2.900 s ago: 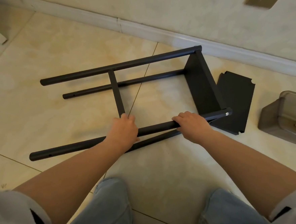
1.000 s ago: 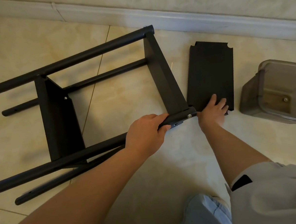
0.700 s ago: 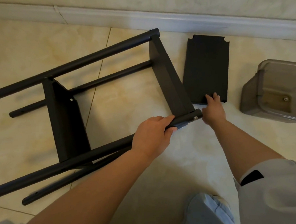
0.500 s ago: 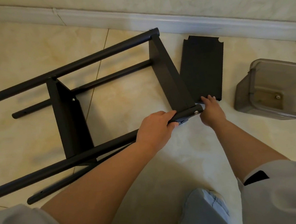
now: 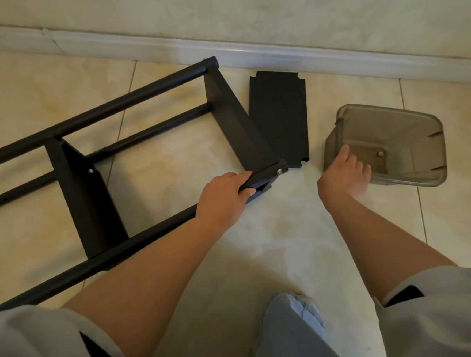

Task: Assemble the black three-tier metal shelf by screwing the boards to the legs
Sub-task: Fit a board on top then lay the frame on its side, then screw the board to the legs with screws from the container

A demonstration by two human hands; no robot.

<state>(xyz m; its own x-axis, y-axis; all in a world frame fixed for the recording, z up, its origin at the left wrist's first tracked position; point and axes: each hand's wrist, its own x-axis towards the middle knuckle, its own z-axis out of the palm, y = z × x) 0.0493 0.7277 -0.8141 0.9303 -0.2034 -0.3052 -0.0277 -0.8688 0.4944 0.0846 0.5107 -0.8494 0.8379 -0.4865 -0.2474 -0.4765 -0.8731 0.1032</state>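
Two black rectangular metal boards are seen fixed between the four black tubular metal legs of the partly built shelf frame (image 5: 93,149), which lies on its side on the beige tiled floor (image 5: 171,160). One fixed board (image 5: 86,194) stands near the middle of the legs, the other (image 5: 232,122) at the legs' right ends. A silver screw head (image 5: 279,171) is visible at the tip of the nearest leg (image 5: 264,173). That leg is gripped just behind its tip by the left hand (image 5: 222,198), with fingers curled round the tube. A third, loose flat black metal board with notched corners (image 5: 280,119) lies on the floor just beside the right end of the frame, near the white skirting board (image 5: 276,55). To its right, a translucent grey plastic container (image 5: 393,145) lies tipped with its opening towards the camera; a small screw (image 5: 380,154) is seen inside it. The right hand (image 5: 345,173) is placed at the container's left rim, fingers loosely extended into the opening and grasping nothing that can be made out. No brand, label or writing can be read on any part.
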